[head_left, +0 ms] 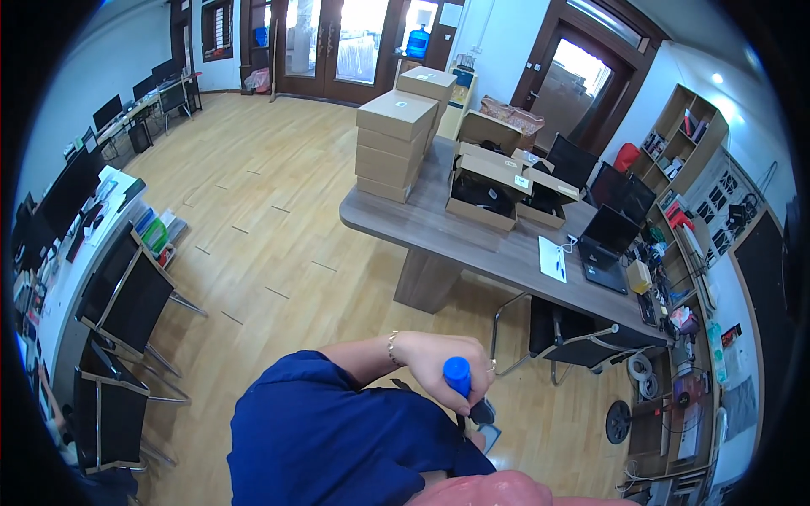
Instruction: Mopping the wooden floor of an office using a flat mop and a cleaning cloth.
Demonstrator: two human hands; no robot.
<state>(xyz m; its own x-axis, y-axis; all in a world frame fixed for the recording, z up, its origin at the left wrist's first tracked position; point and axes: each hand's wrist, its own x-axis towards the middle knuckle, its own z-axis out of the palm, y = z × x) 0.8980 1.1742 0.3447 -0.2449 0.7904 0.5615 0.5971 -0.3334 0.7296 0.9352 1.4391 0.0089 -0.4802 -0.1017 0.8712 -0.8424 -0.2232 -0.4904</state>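
Note:
My left hand (pixel 443 367), with a gold bracelet at the wrist and a ring, reaches in from a dark blue sleeve (pixel 329 430) at the lower middle. Its fingers are wrapped round a stick-like handle with a blue rounded end (pixel 456 371). A dark part of the handle runs down below the fist, and its lower end is hidden. Very close at the bottom edge, a pinkish rounded shape (pixel 494 489) appears to be my right hand, cut off by the frame; its fingers cannot be made out.
A grey-brown desk (pixel 380 218) ahead bears stacked cardboard boxes (pixel 392 139), open boxes (pixel 485 190) with black contents and a laptop (pixel 606 249). A black chair (pixel 561 329) stands at its near side. More chairs (pixel 126 295) line the left desk. Shelves (pixel 675 405) and a fan (pixel 618 422) are at right.

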